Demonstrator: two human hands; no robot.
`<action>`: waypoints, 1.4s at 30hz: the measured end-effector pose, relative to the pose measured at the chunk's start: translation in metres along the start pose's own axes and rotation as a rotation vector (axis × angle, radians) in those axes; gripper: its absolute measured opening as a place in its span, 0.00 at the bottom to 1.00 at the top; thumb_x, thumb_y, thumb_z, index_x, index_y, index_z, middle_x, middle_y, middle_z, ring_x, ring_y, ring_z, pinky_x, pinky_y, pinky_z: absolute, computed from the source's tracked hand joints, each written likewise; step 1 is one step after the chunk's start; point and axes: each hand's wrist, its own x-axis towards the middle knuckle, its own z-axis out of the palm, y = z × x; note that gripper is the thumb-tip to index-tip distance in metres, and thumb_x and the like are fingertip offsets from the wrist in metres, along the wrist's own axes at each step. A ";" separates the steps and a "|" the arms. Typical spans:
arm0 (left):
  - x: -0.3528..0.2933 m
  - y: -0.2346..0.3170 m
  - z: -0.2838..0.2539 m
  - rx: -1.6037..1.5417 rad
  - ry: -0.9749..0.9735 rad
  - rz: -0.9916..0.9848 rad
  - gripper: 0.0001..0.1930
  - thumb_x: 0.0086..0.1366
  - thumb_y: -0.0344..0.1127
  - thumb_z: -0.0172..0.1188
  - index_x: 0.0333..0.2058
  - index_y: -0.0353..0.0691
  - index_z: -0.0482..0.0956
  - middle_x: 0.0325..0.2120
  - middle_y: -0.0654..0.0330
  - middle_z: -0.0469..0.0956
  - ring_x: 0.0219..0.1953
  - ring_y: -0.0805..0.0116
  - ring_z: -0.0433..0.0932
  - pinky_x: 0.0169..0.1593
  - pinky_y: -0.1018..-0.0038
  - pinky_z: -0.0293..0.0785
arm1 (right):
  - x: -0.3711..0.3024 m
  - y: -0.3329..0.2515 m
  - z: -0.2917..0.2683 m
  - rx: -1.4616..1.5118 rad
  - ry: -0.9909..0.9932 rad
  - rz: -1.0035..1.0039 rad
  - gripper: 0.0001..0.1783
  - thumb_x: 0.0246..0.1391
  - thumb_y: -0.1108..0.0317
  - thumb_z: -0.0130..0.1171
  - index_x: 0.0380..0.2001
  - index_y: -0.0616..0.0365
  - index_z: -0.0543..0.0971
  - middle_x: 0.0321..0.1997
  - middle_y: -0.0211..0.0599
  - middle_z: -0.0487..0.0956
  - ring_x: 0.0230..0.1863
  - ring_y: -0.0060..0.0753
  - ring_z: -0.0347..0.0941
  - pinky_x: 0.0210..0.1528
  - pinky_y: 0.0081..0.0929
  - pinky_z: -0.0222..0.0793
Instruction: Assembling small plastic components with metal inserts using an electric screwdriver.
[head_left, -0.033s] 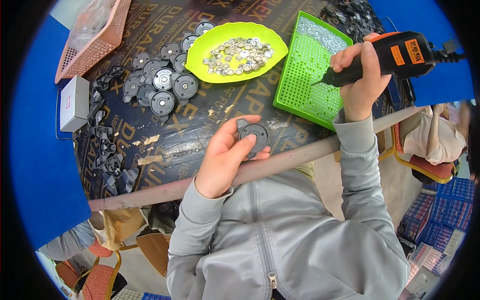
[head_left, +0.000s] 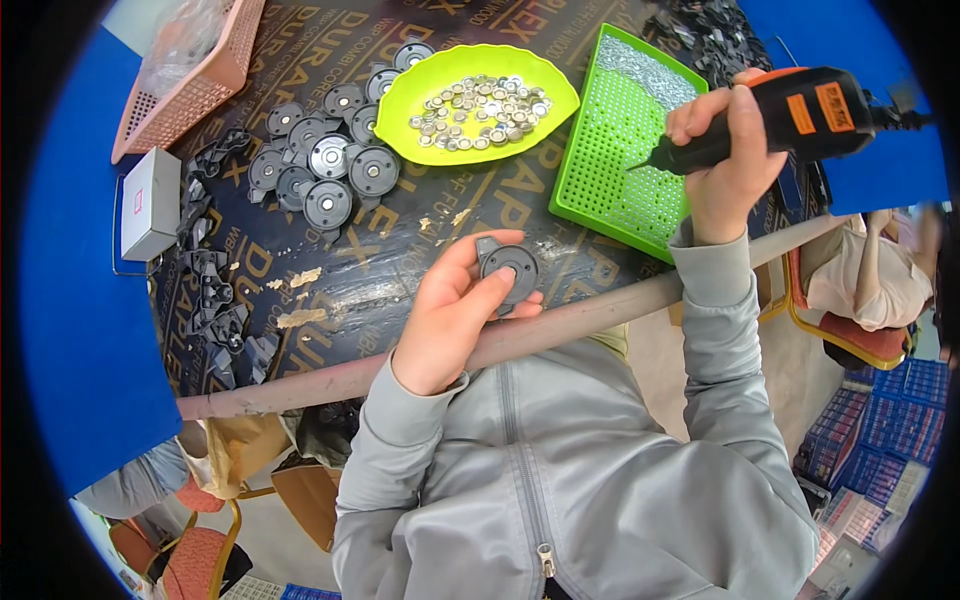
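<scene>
In my left hand is a round dark-grey plastic part with a small side tab, the thumb pressed over its centre. My right hand grips a black electric screwdriver with orange labels. Its thin bit points left, above a green perforated tray that has small silvery screws heaped at its far end. Left of the tray stands a yellow-green leaf-shaped bowl with many small round metal pieces. Similar round grey parts lie piled beside the bowl, several with a metal piece at the centre.
Black plastic pieces line the table's left side, and more are heaped at the far right. A white box and a pink basket stand at left. A rounded rail edges the table. Another person sits at right.
Almost nothing differs. The screwdriver and my right hand have shifted very slightly to the right; my left hand still holds the grey part.
</scene>
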 end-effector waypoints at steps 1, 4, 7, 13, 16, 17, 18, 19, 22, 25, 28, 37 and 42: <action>0.000 0.000 -0.001 -0.009 -0.004 -0.002 0.15 0.59 0.27 0.46 0.46 0.35 0.64 0.35 0.54 0.72 0.33 0.68 0.74 0.38 0.74 0.74 | 0.000 -0.002 0.000 0.016 -0.002 -0.001 0.12 0.53 0.69 0.42 0.40 0.62 0.61 0.14 0.37 0.65 0.15 0.28 0.61 0.22 0.28 0.61; 0.001 -0.002 -0.003 -0.038 0.008 0.014 0.14 0.59 0.27 0.46 0.45 0.35 0.65 0.34 0.57 0.72 0.33 0.68 0.74 0.39 0.74 0.74 | 0.002 -0.018 0.009 0.037 -0.013 0.028 0.15 0.55 0.64 0.38 0.43 0.59 0.59 0.15 0.34 0.63 0.17 0.28 0.59 0.26 0.30 0.59; 0.000 -0.003 -0.005 -0.085 0.008 0.017 0.14 0.59 0.26 0.46 0.45 0.35 0.65 0.34 0.58 0.71 0.33 0.69 0.74 0.39 0.73 0.74 | -0.003 -0.037 0.020 0.265 -0.135 0.057 0.17 0.55 0.57 0.37 0.42 0.56 0.63 0.18 0.32 0.63 0.18 0.26 0.57 0.26 0.26 0.54; 0.003 -0.003 -0.004 -0.083 0.016 0.038 0.12 0.59 0.26 0.45 0.43 0.33 0.65 0.32 0.59 0.71 0.32 0.73 0.74 0.37 0.78 0.74 | -0.027 -0.053 0.064 0.410 -0.326 0.112 0.23 0.51 0.48 0.38 0.44 0.52 0.59 0.17 0.31 0.64 0.15 0.26 0.58 0.22 0.27 0.56; 0.003 -0.003 -0.004 -0.101 0.018 0.027 0.11 0.59 0.25 0.45 0.41 0.33 0.64 0.31 0.60 0.70 0.30 0.75 0.73 0.36 0.80 0.74 | -0.034 -0.053 0.078 0.282 -0.336 0.144 0.23 0.52 0.49 0.38 0.45 0.52 0.58 0.18 0.32 0.66 0.16 0.28 0.61 0.23 0.29 0.59; 0.003 -0.003 -0.004 -0.103 0.012 0.028 0.11 0.59 0.25 0.46 0.41 0.33 0.64 0.31 0.60 0.71 0.30 0.76 0.73 0.35 0.80 0.74 | -0.034 -0.054 0.080 0.280 -0.339 0.145 0.23 0.52 0.49 0.38 0.45 0.52 0.58 0.18 0.32 0.66 0.16 0.28 0.61 0.23 0.29 0.59; 0.003 -0.003 -0.004 -0.106 0.012 0.029 0.11 0.59 0.25 0.46 0.41 0.33 0.64 0.31 0.60 0.71 0.30 0.76 0.73 0.35 0.80 0.74 | -0.034 -0.056 0.083 0.262 -0.372 0.143 0.23 0.52 0.50 0.39 0.45 0.52 0.58 0.18 0.33 0.66 0.16 0.28 0.61 0.23 0.29 0.59; 0.003 -0.003 -0.004 -0.102 0.002 0.032 0.11 0.59 0.25 0.46 0.41 0.33 0.64 0.30 0.61 0.71 0.29 0.76 0.73 0.35 0.81 0.74 | -0.034 -0.058 0.085 0.245 -0.405 0.141 0.23 0.52 0.50 0.39 0.45 0.53 0.57 0.18 0.33 0.67 0.15 0.28 0.61 0.23 0.29 0.59; 0.003 -0.003 -0.003 -0.099 -0.005 0.036 0.11 0.59 0.25 0.46 0.41 0.33 0.64 0.30 0.61 0.71 0.29 0.77 0.72 0.34 0.81 0.73 | -0.034 -0.062 0.091 0.193 -0.503 0.133 0.23 0.52 0.51 0.40 0.46 0.53 0.57 0.18 0.34 0.67 0.15 0.29 0.62 0.22 0.30 0.60; 0.003 -0.004 -0.003 -0.101 0.001 0.038 0.11 0.59 0.25 0.46 0.41 0.32 0.64 0.29 0.61 0.71 0.29 0.77 0.72 0.33 0.82 0.73 | -0.035 -0.061 0.094 0.163 -0.506 0.144 0.23 0.51 0.52 0.41 0.46 0.53 0.57 0.18 0.34 0.68 0.14 0.29 0.61 0.22 0.30 0.60; 0.005 -0.006 -0.004 -0.092 0.009 0.042 0.11 0.58 0.24 0.46 0.41 0.32 0.65 0.29 0.60 0.71 0.28 0.77 0.73 0.32 0.82 0.73 | -0.034 -0.059 0.096 0.120 -0.505 0.155 0.22 0.51 0.54 0.43 0.46 0.52 0.57 0.17 0.34 0.68 0.13 0.29 0.61 0.21 0.29 0.61; 0.008 -0.012 -0.007 -0.050 0.043 0.100 0.09 0.58 0.24 0.46 0.38 0.30 0.65 0.27 0.59 0.73 0.26 0.77 0.74 0.30 0.82 0.74 | -0.042 -0.047 0.094 0.156 -0.483 0.146 0.19 0.50 0.56 0.44 0.43 0.52 0.57 0.16 0.33 0.67 0.13 0.28 0.61 0.20 0.28 0.61; 0.008 -0.013 -0.005 -0.036 0.047 0.111 0.08 0.58 0.24 0.46 0.37 0.29 0.66 0.26 0.58 0.73 0.26 0.77 0.74 0.30 0.82 0.74 | -0.044 -0.038 0.093 0.180 -0.468 0.129 0.18 0.50 0.57 0.45 0.41 0.52 0.58 0.15 0.33 0.67 0.12 0.28 0.61 0.19 0.28 0.61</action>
